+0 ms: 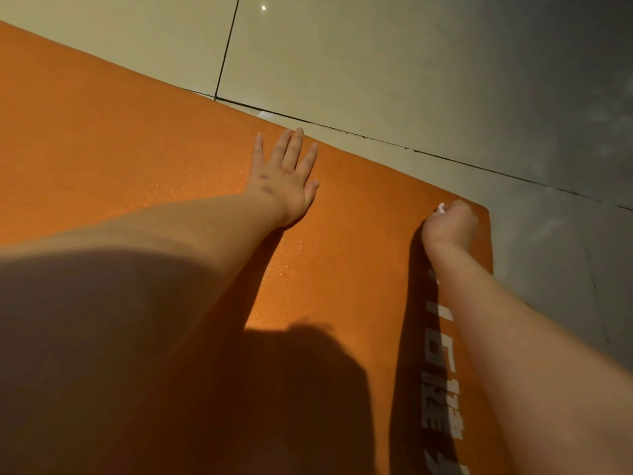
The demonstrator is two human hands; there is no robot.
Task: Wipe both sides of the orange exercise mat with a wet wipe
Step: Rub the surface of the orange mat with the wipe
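Right hand [449, 224] clenched round the wet wipe [441, 208] near a corner of the orange exercise mat [137, 132], my left hand [286, 176] presses flat.

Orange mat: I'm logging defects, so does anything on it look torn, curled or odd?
Nothing damaged shows. The orange mat lies flat on the tiled floor. Only a glistening damp sheen near the left hand stands out, likely moisture from the wet wipe bunched in the right hand.
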